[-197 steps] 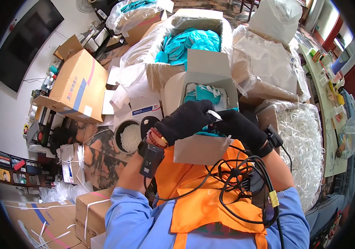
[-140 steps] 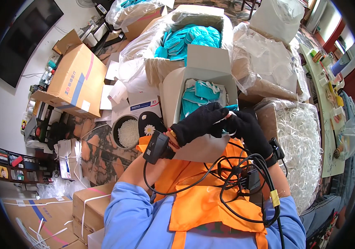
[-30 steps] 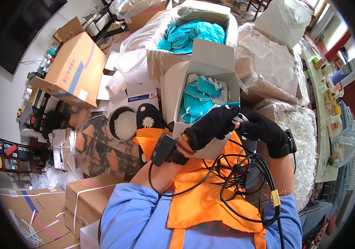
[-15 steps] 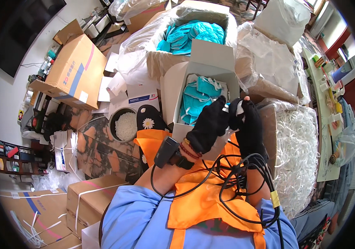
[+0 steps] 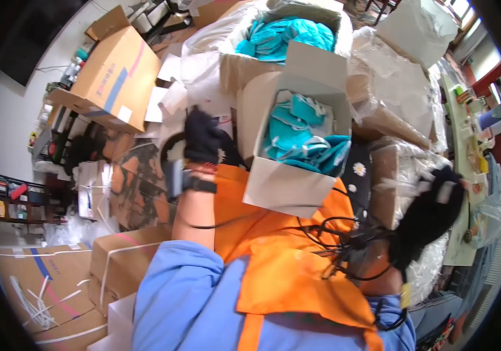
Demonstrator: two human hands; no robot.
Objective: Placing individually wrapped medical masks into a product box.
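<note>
My left hand (image 5: 202, 136), in a black glove, is next to the dark round bowl (image 5: 171, 151) of white granules and hides part of it. My right hand (image 5: 431, 207), gloved in black too, is over the box of tangled white strips (image 5: 405, 184) on the right. Motion smears the fingers of both hands. Between them, an uncovered white carton (image 5: 290, 188) with raised flaps holds turquoise folded masks (image 5: 298, 131) with white straps. It rests at my lap, over the orange apron (image 5: 285, 281).
Ahead stands a large plastic-lined box (image 5: 233, 70) with more turquoise masks. Plastic-covered boxes (image 5: 388, 76) stand at the right, a brown carton (image 5: 110, 82) at the left. Black cables (image 5: 344, 245) loop around my right forearm. Strapped cartons (image 5: 45, 286) lie lower left.
My hands were together over the carton. They have parted: the left moved left to the bowl, the right moved right over the white strips. The view shifted slightly.
</note>
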